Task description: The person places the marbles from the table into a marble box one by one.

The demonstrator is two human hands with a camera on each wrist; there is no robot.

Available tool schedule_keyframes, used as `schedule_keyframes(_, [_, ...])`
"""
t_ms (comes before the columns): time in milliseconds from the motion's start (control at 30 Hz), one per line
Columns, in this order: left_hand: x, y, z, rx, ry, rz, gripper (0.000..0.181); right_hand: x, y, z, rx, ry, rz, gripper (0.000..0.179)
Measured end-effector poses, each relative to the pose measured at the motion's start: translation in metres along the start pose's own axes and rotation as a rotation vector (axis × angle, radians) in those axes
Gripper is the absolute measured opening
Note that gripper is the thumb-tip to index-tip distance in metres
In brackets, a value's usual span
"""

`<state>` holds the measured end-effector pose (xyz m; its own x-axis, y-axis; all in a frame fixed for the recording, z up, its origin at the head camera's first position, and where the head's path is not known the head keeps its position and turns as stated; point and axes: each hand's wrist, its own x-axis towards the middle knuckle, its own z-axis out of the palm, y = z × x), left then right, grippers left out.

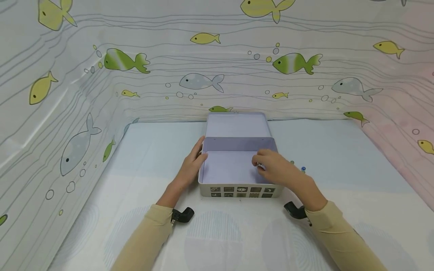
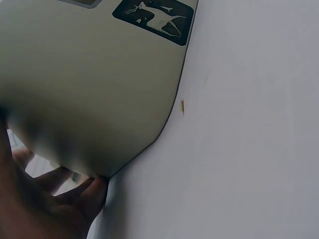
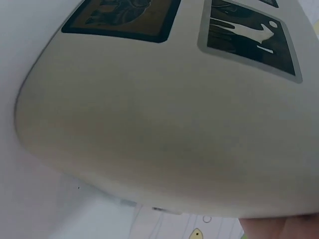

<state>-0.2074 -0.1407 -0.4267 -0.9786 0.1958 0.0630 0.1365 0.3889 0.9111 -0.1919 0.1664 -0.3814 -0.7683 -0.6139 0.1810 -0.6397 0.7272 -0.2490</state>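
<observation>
A pale tin box (image 1: 237,167) with a lilac inside stands on the table, its lid (image 1: 237,125) tipped back behind it. My left hand (image 1: 190,167) grips the box's left wall, thumb at the rim and fingers along the outside. In the left wrist view, fingers (image 2: 92,194) touch the box's lower edge. My right hand (image 1: 274,167) reaches over the right wall into the box, fingers curled. Between thumb and fingertips a small pale thing (image 1: 259,164) shows, mostly hidden; its kind is unclear. The right wrist view mainly shows the box's outer wall (image 3: 164,119).
Right of the box, partly behind my right forearm, are a small blue-topped thing (image 1: 303,169) and a small green thing (image 1: 292,162). A fish-patterned sheet (image 1: 237,75) rises behind and at both sides of the table (image 1: 325,150).
</observation>
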Motion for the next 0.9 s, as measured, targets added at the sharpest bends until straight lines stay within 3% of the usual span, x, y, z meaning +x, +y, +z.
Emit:
schedule_keyframes(333, [0.0, -0.002, 0.002, -0.008, -0.003, 0.008, 0.062, 0.005, -0.004, 0.004, -0.067, -0.124, 0.057, 0.008])
schedule_keyframes(633, [0.003, -0.003, 0.0, -0.031, -0.03, -0.002, 0.061, 0.006, -0.004, 0.006, -0.149, -0.123, 0.04, 0.016])
schedule_keyframes(900, [-0.009, 0.027, -0.005, -0.024, -0.052, -0.023, 0.063, 0.007, -0.003, 0.008, -0.159, -0.134, 0.039, 0.021])
